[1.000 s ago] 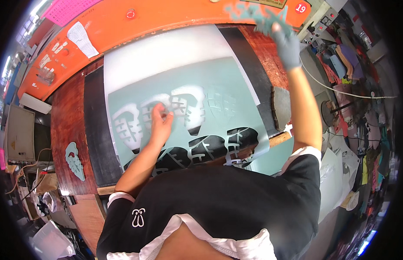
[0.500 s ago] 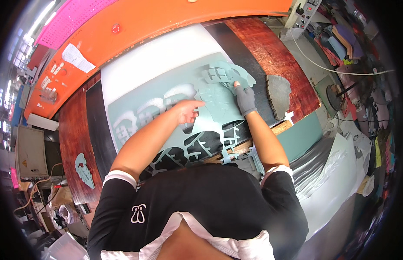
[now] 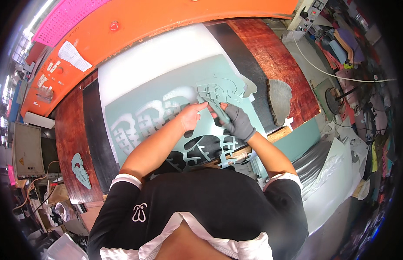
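Note:
A grey-green sheet [image 3: 123, 102] lies across the work surface, with a row of curved, slotted openings cut in it. Over its right part, my gloved right hand [image 3: 238, 123] is closed on a slotted cut piece [image 3: 214, 93] of the same green material, tilted up off the sheet. The bare fingertips of my left hand [image 3: 192, 118] pinch together at the near left edge of that piece. How many layers are held I cannot tell. Strips of the cut-out sheet hang over the near edge below my hands.
Beneath the green sheet is a white sheet [image 3: 153, 50]. An orange machine beam [image 3: 166, 21] spans the far side. A grey curved block [image 3: 280, 99] stands at the right, and another slotted green piece [image 3: 81, 171] lies at the far left. Material sheets [image 3: 336, 173] are piled at lower right.
My right hand has come nearer and to the left with the cut piece, tilting it. My left hand has moved slightly right and its fingers now meet the piece.

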### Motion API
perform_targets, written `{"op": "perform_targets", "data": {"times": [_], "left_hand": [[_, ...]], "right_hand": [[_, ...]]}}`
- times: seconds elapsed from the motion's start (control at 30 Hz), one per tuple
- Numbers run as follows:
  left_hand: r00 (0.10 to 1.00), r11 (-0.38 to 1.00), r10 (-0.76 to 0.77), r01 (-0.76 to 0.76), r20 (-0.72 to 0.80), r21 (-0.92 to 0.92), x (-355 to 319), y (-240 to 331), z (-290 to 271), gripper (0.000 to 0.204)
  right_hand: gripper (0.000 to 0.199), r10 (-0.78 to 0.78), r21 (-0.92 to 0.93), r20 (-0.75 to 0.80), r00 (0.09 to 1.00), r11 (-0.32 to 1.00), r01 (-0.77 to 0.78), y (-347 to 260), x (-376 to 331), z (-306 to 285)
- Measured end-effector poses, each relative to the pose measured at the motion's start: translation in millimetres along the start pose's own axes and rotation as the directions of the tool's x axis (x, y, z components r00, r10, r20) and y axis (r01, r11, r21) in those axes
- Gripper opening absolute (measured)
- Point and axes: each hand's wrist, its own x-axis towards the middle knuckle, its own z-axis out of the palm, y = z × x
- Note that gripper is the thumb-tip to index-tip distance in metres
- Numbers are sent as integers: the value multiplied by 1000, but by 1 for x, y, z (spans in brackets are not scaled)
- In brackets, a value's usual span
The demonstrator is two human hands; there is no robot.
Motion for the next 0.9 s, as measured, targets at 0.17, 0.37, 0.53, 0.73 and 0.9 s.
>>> {"op": "perform_targets", "data": {"times": [0.17,0.37,0.53,0.73,0.9], "left_hand": [[996,995,71,-67,-52,71,-6,2,-3,25],[988,980,85,-59,-130,189,-10,-4,-4,32],[798,607,585,-310,-148,731,-27,-6,14,60],[420,107,861,-703,288,703,-60,10,75,68],[548,439,817,-793,180,422,-83,12,82,65]], "right_hand": [[42,482,336,-174,859,848,-409,27,48,-19],[42,636,347,-525,566,766,-540,75,163,-120],[39,497,442,-586,640,858,-262,45,203,-170],[26,410,548,-232,882,804,-230,-55,149,-69],[40,-127,54,-236,963,988,144,-93,110,13]]}}
